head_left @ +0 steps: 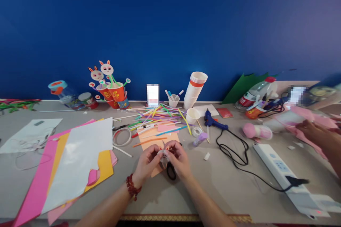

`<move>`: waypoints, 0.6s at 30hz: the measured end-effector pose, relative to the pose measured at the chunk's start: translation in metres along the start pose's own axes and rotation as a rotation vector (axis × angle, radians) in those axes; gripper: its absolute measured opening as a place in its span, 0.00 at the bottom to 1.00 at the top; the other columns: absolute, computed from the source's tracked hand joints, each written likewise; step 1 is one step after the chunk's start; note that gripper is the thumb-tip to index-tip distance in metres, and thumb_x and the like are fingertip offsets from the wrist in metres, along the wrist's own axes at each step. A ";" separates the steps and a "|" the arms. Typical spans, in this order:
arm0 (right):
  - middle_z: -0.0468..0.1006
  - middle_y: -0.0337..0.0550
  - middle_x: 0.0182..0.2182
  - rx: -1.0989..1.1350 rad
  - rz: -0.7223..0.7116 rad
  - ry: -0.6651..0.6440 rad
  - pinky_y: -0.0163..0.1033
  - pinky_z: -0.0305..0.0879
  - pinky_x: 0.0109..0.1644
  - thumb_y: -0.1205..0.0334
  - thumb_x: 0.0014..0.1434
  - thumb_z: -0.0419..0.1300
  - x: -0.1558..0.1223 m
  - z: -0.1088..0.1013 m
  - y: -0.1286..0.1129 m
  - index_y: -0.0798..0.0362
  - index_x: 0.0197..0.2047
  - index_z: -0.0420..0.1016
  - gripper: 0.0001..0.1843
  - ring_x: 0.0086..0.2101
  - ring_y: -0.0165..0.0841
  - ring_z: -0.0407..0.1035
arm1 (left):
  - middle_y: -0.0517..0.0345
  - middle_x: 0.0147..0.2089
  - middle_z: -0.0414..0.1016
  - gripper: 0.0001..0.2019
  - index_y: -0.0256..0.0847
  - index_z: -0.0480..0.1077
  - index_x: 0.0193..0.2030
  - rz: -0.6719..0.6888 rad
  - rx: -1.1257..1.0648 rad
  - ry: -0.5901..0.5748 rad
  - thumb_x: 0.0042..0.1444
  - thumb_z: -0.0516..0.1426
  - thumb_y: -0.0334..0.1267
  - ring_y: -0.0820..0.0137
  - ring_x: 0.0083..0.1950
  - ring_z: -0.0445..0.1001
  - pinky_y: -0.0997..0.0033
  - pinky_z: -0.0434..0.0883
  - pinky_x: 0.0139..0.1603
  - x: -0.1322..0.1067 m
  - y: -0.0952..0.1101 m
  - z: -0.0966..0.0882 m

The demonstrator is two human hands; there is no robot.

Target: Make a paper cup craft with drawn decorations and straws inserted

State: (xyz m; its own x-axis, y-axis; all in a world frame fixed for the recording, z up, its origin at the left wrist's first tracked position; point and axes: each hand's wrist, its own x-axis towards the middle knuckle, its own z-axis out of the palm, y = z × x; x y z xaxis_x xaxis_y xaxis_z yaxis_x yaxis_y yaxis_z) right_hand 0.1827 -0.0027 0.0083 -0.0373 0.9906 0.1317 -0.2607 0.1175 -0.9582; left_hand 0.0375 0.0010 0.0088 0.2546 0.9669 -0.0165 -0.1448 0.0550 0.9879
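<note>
At the front middle of the table, my left hand and my right hand meet, fingertips pinched together. Both are closed on a small white piece with orange-red tips near its top; the fingers partly cover it, and its exact kind is unclear. My left wrist wears a red bead bracelet. Beneath the hands lies a sheet of peach paper. Scissors with a black handle rest under my right hand, their blades mostly hidden. An orange stick lies just beyond my fingers.
Colourful pipe cleaners lie behind. Rabbit-decorated cups stand back left, above coloured sheets. Right are stacked paper cups, a purple glue stick, a blue glue gun, its cord and a power strip. Another person's hand holds pink material.
</note>
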 end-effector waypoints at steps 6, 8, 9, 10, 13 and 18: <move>0.68 0.38 0.29 -0.011 0.004 0.034 0.35 0.63 0.33 0.53 0.57 0.64 0.001 0.000 0.004 0.51 0.32 0.70 0.11 0.29 0.31 0.64 | 0.63 0.27 0.62 0.15 0.38 0.66 0.29 -0.003 0.008 0.009 0.56 0.60 0.47 0.75 0.28 0.61 0.76 0.61 0.30 0.000 0.001 0.000; 0.68 0.37 0.29 -0.010 0.003 0.036 0.35 0.63 0.34 0.53 0.57 0.64 0.000 0.000 0.004 0.50 0.32 0.70 0.11 0.29 0.31 0.64 | 0.63 0.27 0.62 0.15 0.38 0.66 0.29 -0.003 0.002 0.009 0.56 0.60 0.47 0.75 0.29 0.61 0.76 0.61 0.30 0.000 0.001 0.001; 0.68 0.37 0.29 -0.008 0.004 0.032 0.35 0.63 0.34 0.53 0.57 0.64 0.000 0.000 0.004 0.50 0.32 0.70 0.11 0.29 0.31 0.64 | 0.63 0.27 0.62 0.15 0.38 0.66 0.29 -0.004 -0.002 0.009 0.56 0.60 0.47 0.75 0.29 0.61 0.76 0.61 0.30 0.000 0.002 0.001; 0.68 0.37 0.30 -0.007 0.007 0.026 0.34 0.63 0.33 0.53 0.57 0.64 0.000 -0.001 0.003 0.50 0.33 0.70 0.10 0.29 0.30 0.64 | 0.63 0.27 0.63 0.14 0.38 0.66 0.30 -0.007 -0.006 0.009 0.56 0.60 0.47 0.75 0.29 0.61 0.76 0.61 0.30 0.000 0.002 0.001; 0.70 0.38 0.31 -0.002 0.029 -0.002 0.34 0.64 0.33 0.53 0.57 0.63 0.000 -0.001 0.003 0.49 0.37 0.70 0.11 0.29 0.31 0.65 | 0.62 0.28 0.64 0.15 0.37 0.67 0.30 -0.018 -0.025 0.013 0.55 0.61 0.47 0.74 0.29 0.62 0.76 0.63 0.30 0.001 0.003 0.000; 0.68 0.36 0.28 0.006 0.077 -0.047 0.33 0.62 0.29 0.51 0.54 0.66 -0.001 -0.004 0.008 0.50 0.34 0.68 0.14 0.26 0.29 0.63 | 0.61 0.29 0.65 0.15 0.37 0.66 0.30 -0.038 -0.074 0.042 0.55 0.61 0.48 0.74 0.30 0.65 0.77 0.65 0.30 0.001 0.003 -0.002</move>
State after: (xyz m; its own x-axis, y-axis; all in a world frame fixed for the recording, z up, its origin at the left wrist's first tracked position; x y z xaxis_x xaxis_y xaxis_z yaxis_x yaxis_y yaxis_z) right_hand 0.1847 -0.0025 -0.0006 -0.1027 0.9923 0.0694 -0.2608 0.0405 -0.9646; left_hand 0.0353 0.0030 0.0110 0.2214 0.9732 -0.0619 -0.2068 0.1089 0.9723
